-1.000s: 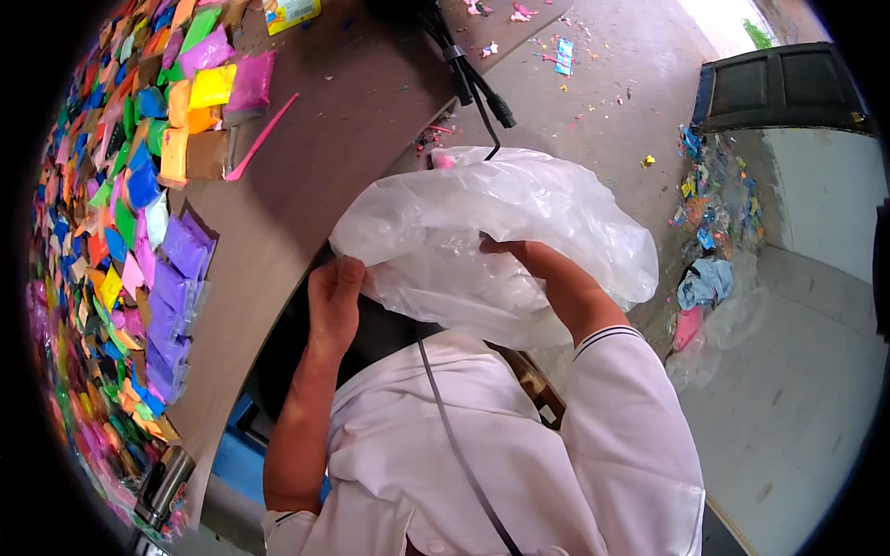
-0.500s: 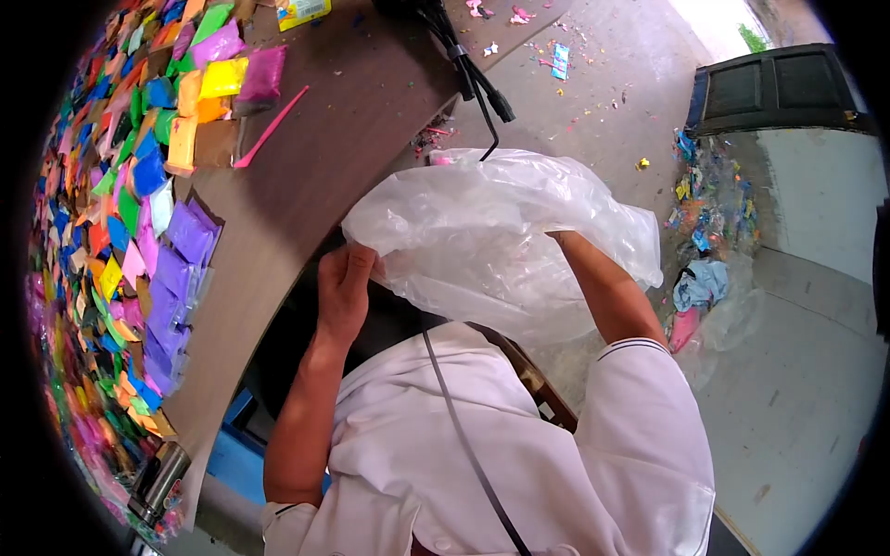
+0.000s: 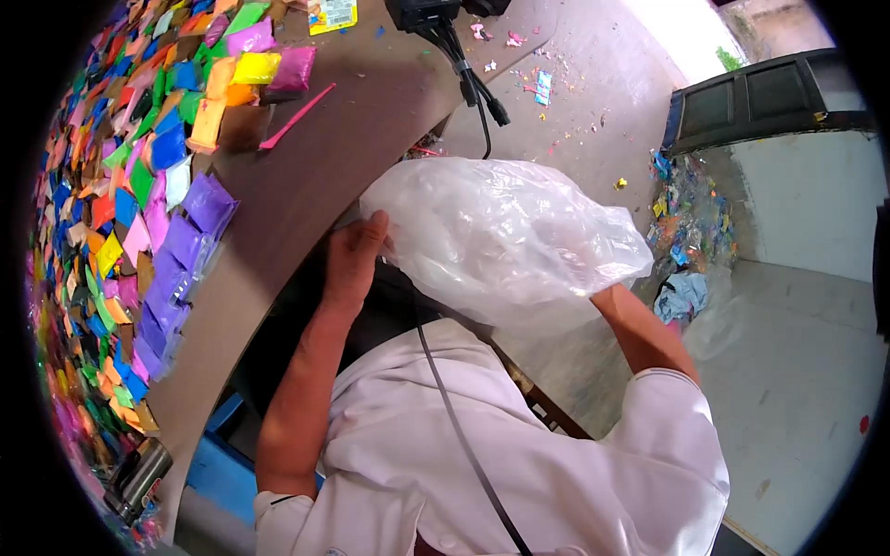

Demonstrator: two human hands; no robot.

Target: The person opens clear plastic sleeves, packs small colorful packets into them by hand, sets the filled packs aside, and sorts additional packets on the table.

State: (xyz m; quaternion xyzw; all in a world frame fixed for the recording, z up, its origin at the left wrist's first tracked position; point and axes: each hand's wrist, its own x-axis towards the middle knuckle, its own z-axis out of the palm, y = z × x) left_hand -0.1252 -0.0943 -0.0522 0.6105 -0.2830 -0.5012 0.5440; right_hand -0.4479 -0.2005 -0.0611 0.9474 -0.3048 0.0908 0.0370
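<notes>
A large translucent plastic bag is spread over my lap, beside the table's edge. My left hand pinches the bag's left rim between thumb and fingers. My right hand is inside the bag at its right end; its fingers show only faintly through the plastic, so their pose is unclear. On the table to the left lie purple packets, a magenta packet and a thin pink stick.
Many colourful packets cover the table's far left. A metal cylinder stands at lower left. Black cables hang at the top. Scraps and plastic litter lie on the floor at right, near a dark-framed panel.
My right hand has moved right and deeper into the bag, whose top has spread out over it. My left hand still holds the rim, slightly higher. The view has shifted a little.
</notes>
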